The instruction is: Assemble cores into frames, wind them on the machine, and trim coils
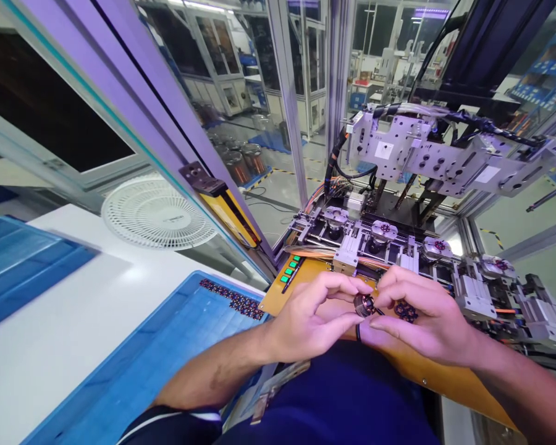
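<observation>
A small round dark part with copper-coloured windings (364, 305) is held up in front of my body. My left hand (312, 315) grips it from the left, between thumb and fingers. From the right, my right hand (421, 312) is pinched at the part's edge, around something thin and dark that is too small to name. Several similar dark parts (406, 311) lie on the yellow panel (278, 296), partly behind my right hand.
Beyond my hands runs a machine row with round metal fixtures (383, 230). A blue tray (167, 334) holding rows of small parts (234, 299) is at left. A white fan (160, 211) and metal frame posts stand behind it.
</observation>
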`<action>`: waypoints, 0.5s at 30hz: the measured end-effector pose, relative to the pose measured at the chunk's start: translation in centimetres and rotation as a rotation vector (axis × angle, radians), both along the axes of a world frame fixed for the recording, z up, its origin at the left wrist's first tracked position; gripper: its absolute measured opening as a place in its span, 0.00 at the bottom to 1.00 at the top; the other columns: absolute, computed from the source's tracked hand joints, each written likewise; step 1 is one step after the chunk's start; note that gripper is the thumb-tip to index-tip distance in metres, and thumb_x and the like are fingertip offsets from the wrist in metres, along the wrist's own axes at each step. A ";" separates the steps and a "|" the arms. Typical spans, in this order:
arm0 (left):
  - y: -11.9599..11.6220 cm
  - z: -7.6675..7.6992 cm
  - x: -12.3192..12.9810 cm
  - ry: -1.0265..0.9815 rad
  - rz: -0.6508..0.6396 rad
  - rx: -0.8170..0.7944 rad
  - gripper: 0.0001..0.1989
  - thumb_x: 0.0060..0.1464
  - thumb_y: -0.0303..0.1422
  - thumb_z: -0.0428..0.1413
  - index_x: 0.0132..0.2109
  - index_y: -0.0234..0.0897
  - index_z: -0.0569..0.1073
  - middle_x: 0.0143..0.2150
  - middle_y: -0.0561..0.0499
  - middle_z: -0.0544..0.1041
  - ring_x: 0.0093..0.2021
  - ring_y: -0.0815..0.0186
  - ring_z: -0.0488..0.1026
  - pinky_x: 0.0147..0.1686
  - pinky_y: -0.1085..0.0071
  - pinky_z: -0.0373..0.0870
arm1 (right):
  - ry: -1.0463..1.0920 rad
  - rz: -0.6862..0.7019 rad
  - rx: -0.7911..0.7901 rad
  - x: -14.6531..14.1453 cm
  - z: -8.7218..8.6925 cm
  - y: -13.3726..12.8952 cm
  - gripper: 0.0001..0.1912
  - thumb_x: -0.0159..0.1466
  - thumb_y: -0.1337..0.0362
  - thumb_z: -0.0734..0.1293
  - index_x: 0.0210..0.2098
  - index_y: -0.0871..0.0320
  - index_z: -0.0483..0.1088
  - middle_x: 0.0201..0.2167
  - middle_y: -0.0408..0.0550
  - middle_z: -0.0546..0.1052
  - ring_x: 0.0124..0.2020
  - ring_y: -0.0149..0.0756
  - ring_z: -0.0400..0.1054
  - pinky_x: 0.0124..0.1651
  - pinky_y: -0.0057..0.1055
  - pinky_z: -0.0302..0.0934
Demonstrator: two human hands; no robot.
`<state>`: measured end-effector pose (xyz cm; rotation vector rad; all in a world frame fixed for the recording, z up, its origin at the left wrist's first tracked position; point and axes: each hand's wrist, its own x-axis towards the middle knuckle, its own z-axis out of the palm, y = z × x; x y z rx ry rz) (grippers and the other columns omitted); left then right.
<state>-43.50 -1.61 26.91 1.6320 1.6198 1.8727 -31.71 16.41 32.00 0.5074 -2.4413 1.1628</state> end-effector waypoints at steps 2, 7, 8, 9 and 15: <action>0.0 -0.1 0.1 0.005 0.031 0.012 0.21 0.51 0.20 0.62 0.50 0.38 0.65 0.49 0.41 0.79 0.49 0.60 0.79 0.50 0.64 0.79 | 0.011 -0.016 0.009 0.0 -0.3 -0.2 0.06 0.63 0.73 0.70 0.40 0.61 0.72 0.32 0.47 0.72 0.33 0.29 0.67 0.35 0.25 0.63; 0.0 -0.2 0.1 0.009 0.061 0.011 0.20 0.52 0.21 0.62 0.49 0.37 0.66 0.48 0.40 0.80 0.48 0.60 0.80 0.49 0.64 0.79 | 0.050 -0.064 0.021 -0.1 -0.9 -0.6 0.06 0.63 0.74 0.69 0.39 0.60 0.73 0.33 0.48 0.72 0.33 0.30 0.68 0.34 0.27 0.64; 0.0 -0.2 0.1 0.008 0.063 0.009 0.20 0.52 0.21 0.62 0.49 0.37 0.66 0.48 0.40 0.80 0.48 0.60 0.80 0.49 0.64 0.79 | 0.057 -0.070 0.012 -0.2 -1.0 -0.7 0.07 0.62 0.75 0.69 0.39 0.60 0.73 0.33 0.48 0.72 0.33 0.30 0.68 0.34 0.27 0.64; 0.0 -0.1 0.1 0.007 0.065 0.008 0.20 0.52 0.22 0.62 0.49 0.37 0.66 0.48 0.40 0.80 0.48 0.60 0.80 0.49 0.64 0.79 | 0.059 -0.075 0.001 -0.2 -1.1 -0.7 0.07 0.62 0.75 0.69 0.39 0.60 0.72 0.33 0.48 0.72 0.33 0.30 0.68 0.34 0.27 0.65; 0.0 0.2 0.0 0.029 0.089 0.008 0.20 0.50 0.21 0.63 0.48 0.37 0.67 0.47 0.41 0.81 0.46 0.61 0.81 0.48 0.66 0.79 | -0.017 -0.074 -0.070 -0.5 -1.0 -0.8 0.05 0.62 0.73 0.70 0.37 0.60 0.72 0.31 0.46 0.72 0.33 0.30 0.68 0.35 0.27 0.64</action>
